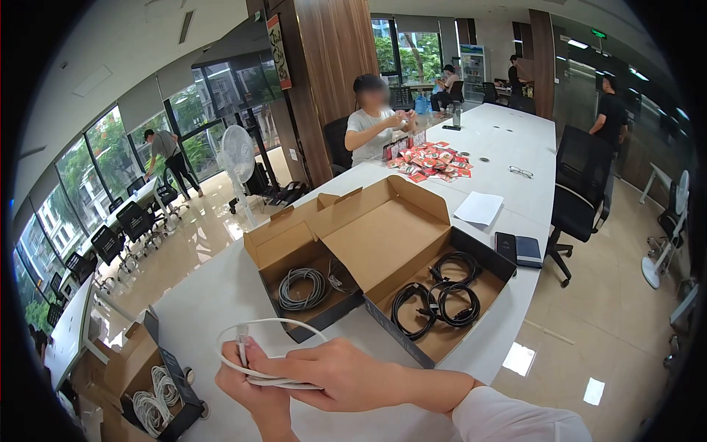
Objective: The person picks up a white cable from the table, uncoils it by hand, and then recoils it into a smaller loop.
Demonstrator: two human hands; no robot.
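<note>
A coiled white network cable (283, 381) is held between my two hands above the table. My left hand (247, 387) is closed around the coil's left side, with a clear plug (242, 333) sticking up by the fingertips. Across from the right comes my right hand (335, 372), its fingers closed on the same coil. One loop arcs loosely above the hands. Just beyond stand two open cardboard boxes: the left box (269, 250) has a grey cable coil (303, 289) in it, the right box (383, 221) several black cable coils (458, 303).
At lower left, another open box (173, 376) contains white cable coils (153, 401). A phone (506, 247), a dark notebook (529, 250), white paper (479, 208) and glasses (521, 172) lie along the table's right. A seated person (368, 132) handles items behind a pile of red packets (434, 162).
</note>
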